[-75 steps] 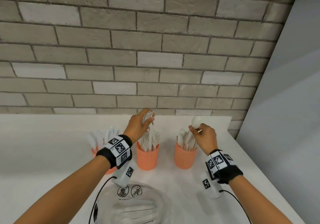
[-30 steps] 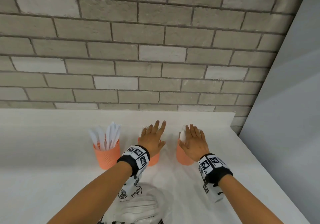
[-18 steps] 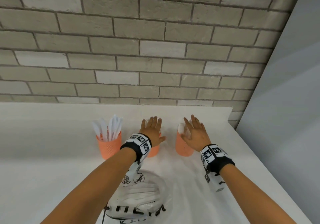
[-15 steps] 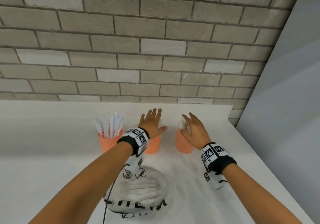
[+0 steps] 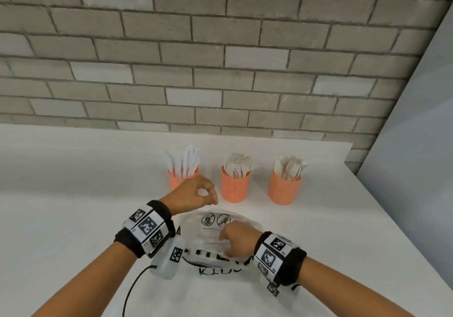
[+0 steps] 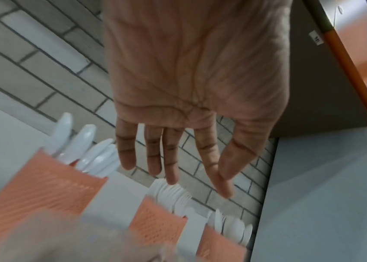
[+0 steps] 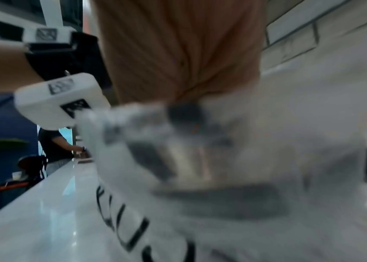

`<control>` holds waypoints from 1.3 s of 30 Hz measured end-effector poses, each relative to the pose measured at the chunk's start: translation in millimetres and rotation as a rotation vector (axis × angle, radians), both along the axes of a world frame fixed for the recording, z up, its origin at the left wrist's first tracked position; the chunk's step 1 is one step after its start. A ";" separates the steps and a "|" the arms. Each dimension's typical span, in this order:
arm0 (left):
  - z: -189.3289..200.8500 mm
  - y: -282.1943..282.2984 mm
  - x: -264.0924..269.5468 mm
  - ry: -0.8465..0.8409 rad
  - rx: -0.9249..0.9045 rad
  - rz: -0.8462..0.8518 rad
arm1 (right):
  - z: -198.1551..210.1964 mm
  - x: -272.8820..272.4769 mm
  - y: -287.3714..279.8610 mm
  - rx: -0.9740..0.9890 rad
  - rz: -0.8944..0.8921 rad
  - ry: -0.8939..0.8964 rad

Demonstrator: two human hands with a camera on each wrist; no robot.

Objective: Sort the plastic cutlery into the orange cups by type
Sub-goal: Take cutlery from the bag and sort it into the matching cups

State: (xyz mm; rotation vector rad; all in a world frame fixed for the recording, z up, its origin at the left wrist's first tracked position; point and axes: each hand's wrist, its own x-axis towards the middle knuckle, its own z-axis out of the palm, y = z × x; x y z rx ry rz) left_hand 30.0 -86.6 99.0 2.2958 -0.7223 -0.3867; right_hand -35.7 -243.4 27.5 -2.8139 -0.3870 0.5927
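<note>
Both hands have withdrawn from the cups to the plastic bag (image 5: 220,240) near the worktop's front edge, which suggests another pick. The left hand (image 5: 193,195) hovers at the bag's far rim, fingers loosely curled, holding nothing. The right hand (image 5: 236,239) rests on the bag, fingers curled; its contents cannot be determined. Along the rear edge, the orange cups hold knives (image 5: 186,162), forks (image 5: 237,165) and spoons (image 5: 290,167).

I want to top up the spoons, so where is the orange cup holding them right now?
In the head view, the orange perforated cup of white plastic spoons stands rightmost of three on the white counter, beside the fork cup.
</note>
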 end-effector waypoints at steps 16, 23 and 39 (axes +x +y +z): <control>-95.6 16.0 -55.0 0.132 0.111 0.338 | -31.6 11.9 18.3 -0.135 -0.092 -0.002; -96.9 21.4 -58.4 0.160 0.124 0.255 | -43.7 6.3 26.5 -0.048 -0.129 -0.096; -88.5 21.7 -44.4 -0.110 0.168 0.466 | -32.7 0.6 12.7 0.254 -0.226 0.189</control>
